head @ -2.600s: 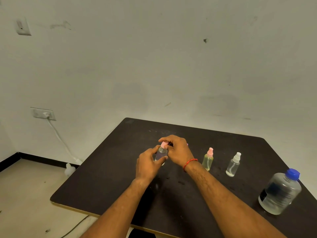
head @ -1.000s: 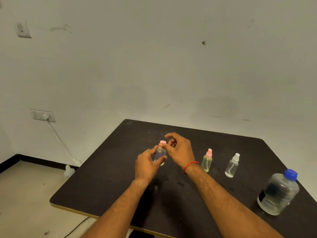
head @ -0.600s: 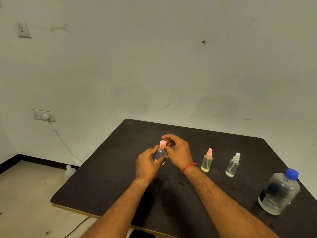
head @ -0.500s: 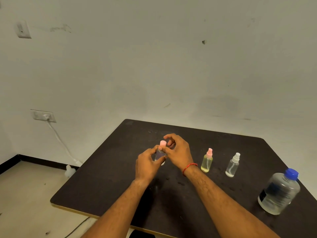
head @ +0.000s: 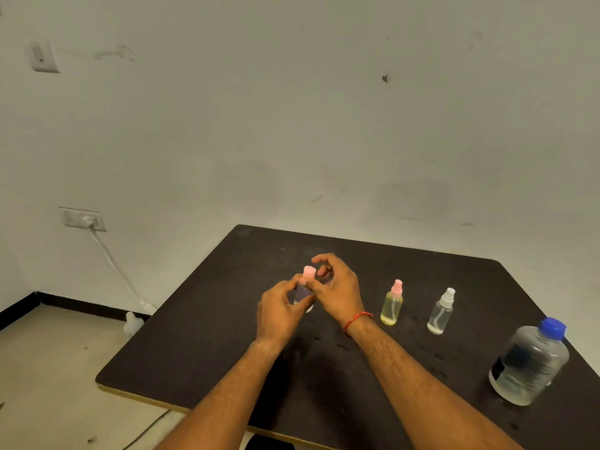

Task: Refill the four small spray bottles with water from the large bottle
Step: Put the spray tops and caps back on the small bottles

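On the black table (head: 207, 345) my left hand (head: 279, 315) grips the body of a small clear spray bottle (head: 302, 294) with a pink spray top (head: 309, 273). My right hand (head: 337, 289) is curled beside that top, its thumb against the collar just under the pink cap. To the right stand a yellowish spray bottle with a pink top (head: 392, 307) and a clear one with a white top (head: 440, 315). The large water bottle (head: 527, 368) with a blue cap stands capped at the table's right edge. Any fourth small bottle is hidden.
The table's far side is near a pale wall. A wall socket (head: 82, 219) with a white cable lies to the left, and a small white object (head: 133, 323) sits on the floor by the table's left edge.
My right hand's fingers have shifted around the pink top, lifting off and closing again at its collar. My left hand and the other bottles have stayed in place.
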